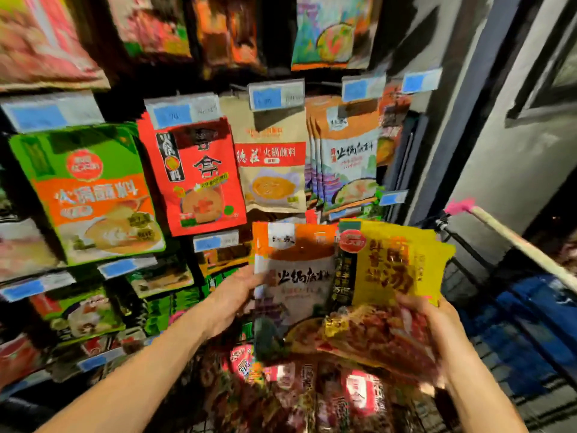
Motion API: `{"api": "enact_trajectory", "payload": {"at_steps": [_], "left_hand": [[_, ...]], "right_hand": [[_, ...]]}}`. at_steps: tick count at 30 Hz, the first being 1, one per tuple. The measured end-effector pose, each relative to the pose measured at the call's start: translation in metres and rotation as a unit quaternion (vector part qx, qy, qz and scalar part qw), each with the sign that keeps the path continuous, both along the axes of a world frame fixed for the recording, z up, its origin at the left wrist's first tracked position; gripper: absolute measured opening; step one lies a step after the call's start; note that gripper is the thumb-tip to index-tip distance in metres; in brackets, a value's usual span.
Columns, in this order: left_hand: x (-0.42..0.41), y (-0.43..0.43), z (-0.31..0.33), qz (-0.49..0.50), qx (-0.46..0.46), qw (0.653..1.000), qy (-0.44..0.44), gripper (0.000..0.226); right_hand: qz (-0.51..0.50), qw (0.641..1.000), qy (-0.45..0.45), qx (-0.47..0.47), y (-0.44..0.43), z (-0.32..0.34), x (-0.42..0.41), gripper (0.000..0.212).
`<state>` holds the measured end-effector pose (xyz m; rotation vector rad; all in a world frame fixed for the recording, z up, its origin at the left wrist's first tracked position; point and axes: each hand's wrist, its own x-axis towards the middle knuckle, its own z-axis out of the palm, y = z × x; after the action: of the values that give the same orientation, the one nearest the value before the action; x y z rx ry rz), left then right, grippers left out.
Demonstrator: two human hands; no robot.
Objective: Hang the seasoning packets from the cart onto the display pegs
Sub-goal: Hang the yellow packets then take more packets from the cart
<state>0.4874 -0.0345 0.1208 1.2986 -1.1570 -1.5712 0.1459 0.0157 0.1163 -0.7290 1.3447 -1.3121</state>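
Observation:
My left hand grips the left edge of an orange-and-white seasoning packet, held upright in front of the display. My right hand holds a fanned bunch of yellow packets together with a red-brown packet. Matching orange-and-white packets hang on a peg just above, at the right of the middle row. More red packets lie in the cart below my hands.
The peg wall carries a green packet, a red packet and a beige packet, each under blue price tags. A grey wall with a dark frame stands on the right. The cart's handle crosses at the right.

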Motion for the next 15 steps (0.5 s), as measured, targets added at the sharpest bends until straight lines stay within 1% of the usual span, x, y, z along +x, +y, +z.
{"api": "enact_trajectory", "payload": {"at_steps": [2, 4, 5, 6, 7, 9, 10, 13, 14, 15], "left_hand": [[-0.013, -0.007, 0.018, 0.032, -0.009, 0.999, -0.015, 0.045], [-0.028, -0.016, 0.031, 0.038, -0.015, 0.999, -0.027, 0.049], [-0.039, -0.021, 0.037, 0.048, -0.02, 0.998, -0.03, 0.043], [-0.051, -0.025, 0.044, 0.058, -0.031, 0.997, -0.028, 0.034], [-0.064, -0.029, 0.051, 0.063, -0.046, 0.997, -0.021, 0.029], [-0.09, -0.038, 0.061, 0.097, -0.082, 0.992, -0.024, 0.026], [-0.1, -0.043, 0.063, 0.112, -0.103, 0.988, -0.033, 0.025], [-0.123, -0.053, 0.062, 0.159, -0.139, 0.975, -0.063, 0.02], [-0.127, -0.055, 0.059, 0.162, -0.146, 0.974, -0.06, 0.018], [-0.132, -0.056, 0.057, 0.158, -0.148, 0.974, -0.059, 0.02]], "right_hand": [[0.013, 1.0, -0.023, -0.006, -0.013, 0.008, -0.013, 0.043], [0.034, 0.999, -0.005, -0.021, -0.026, 0.018, -0.029, 0.053], [0.049, 0.998, 0.011, -0.03, -0.031, 0.026, -0.038, 0.062], [0.056, 0.998, 0.018, -0.032, -0.036, 0.034, -0.046, 0.064], [0.06, 0.998, 0.013, -0.023, -0.042, 0.04, -0.055, 0.057], [0.06, 0.998, 0.011, -0.028, -0.052, 0.048, -0.074, 0.03], [0.058, 0.998, 0.01, -0.021, -0.058, 0.052, -0.081, 0.024], [0.059, 0.997, 0.024, -0.045, -0.077, 0.054, -0.105, 0.035], [0.06, 0.997, 0.019, -0.053, -0.082, 0.056, -0.112, 0.041], [0.063, 0.996, 0.017, -0.058, -0.086, 0.058, -0.118, 0.052]]}}
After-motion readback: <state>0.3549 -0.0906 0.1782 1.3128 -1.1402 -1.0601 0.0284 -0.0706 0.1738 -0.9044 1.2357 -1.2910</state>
